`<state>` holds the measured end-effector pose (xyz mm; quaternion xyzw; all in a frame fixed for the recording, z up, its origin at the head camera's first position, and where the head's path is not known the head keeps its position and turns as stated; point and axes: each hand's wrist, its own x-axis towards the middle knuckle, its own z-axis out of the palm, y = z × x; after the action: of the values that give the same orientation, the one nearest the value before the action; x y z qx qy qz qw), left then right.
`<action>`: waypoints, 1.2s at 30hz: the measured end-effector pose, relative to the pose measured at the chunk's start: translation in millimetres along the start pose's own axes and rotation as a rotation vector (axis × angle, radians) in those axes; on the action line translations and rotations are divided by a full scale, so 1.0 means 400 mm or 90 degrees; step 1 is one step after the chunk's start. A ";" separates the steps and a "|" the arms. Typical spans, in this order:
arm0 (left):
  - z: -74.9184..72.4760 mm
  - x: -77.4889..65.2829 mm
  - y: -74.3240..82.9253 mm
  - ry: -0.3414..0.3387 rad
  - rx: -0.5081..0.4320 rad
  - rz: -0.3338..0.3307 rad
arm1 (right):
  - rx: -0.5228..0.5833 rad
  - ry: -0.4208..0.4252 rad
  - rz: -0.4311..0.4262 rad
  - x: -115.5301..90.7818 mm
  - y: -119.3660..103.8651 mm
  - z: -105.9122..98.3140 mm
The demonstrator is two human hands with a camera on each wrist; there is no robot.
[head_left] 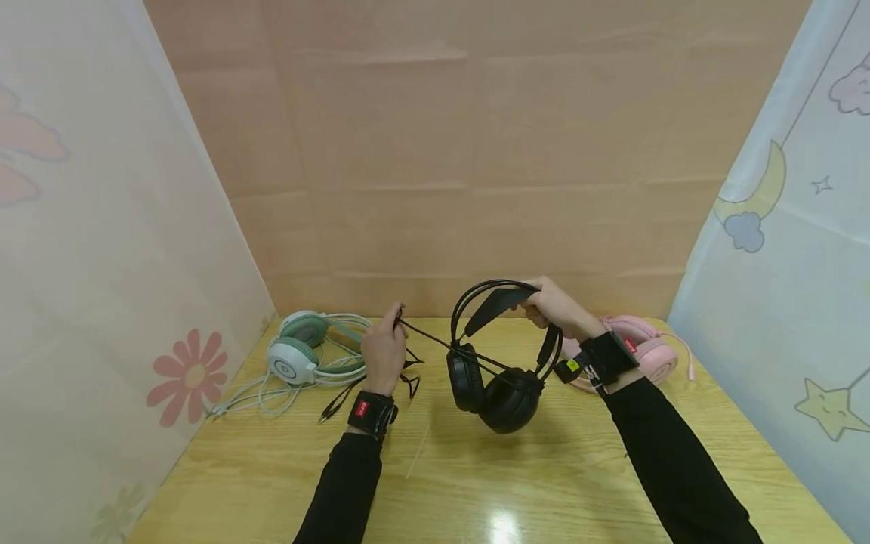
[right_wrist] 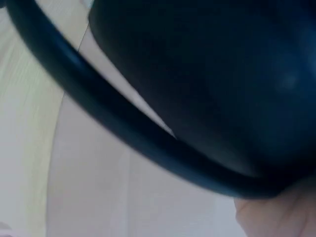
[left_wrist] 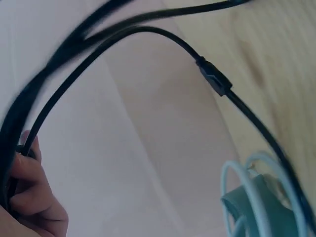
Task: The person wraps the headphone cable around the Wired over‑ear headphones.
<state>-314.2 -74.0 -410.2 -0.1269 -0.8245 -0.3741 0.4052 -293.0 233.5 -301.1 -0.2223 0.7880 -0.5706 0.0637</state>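
Note:
Black over-ear headphones (head_left: 510,400) hang above the table, ear cups down, tilted. My right hand (head_left: 560,308) grips them by the headband (head_left: 499,308) at its upper right side; the right wrist view shows the dark band (right_wrist: 123,121) filling much of the picture. My left hand (head_left: 384,351) pinches the headphones' black cable (head_left: 435,336), which stretches from the ear cups to my fingers. Below that hand the cable's loose ends (head_left: 331,409) dangle. In the left wrist view, a small splitter piece (left_wrist: 215,77) sits on the cable, and fingers (left_wrist: 37,192) curl round the bunched strands.
White and green headphones (head_left: 292,359) with a pale coiled cable (head_left: 254,397) lie on the table at the left, close to my left hand. Pink headphones (head_left: 655,355) lie at the right behind my right wrist. Brown paper (head_left: 469,151) stands along the table's (head_left: 516,483) back edge.

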 end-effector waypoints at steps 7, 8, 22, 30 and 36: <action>0.014 -0.019 -0.008 -0.048 0.049 0.036 | 0.229 -0.122 -0.017 -0.001 0.042 -0.010; 0.016 -0.020 -0.008 -0.050 0.057 0.044 | 0.264 -0.142 -0.022 0.000 0.047 -0.012; 0.032 -0.036 -0.027 -0.112 0.183 0.148 | 0.655 -0.225 0.068 0.002 0.089 -0.055; 0.045 -0.041 -0.033 -0.184 0.214 0.180 | 0.856 -0.144 0.132 -0.005 0.100 -0.078; 0.057 -0.054 -0.033 -0.268 0.230 0.204 | 0.937 -0.030 0.184 -0.004 0.097 -0.085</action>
<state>-320.3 -64.6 -442.4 -0.2558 -0.9127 -0.1185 0.2957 -314.4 273.7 -325.7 -0.0285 0.2224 -0.9312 0.2872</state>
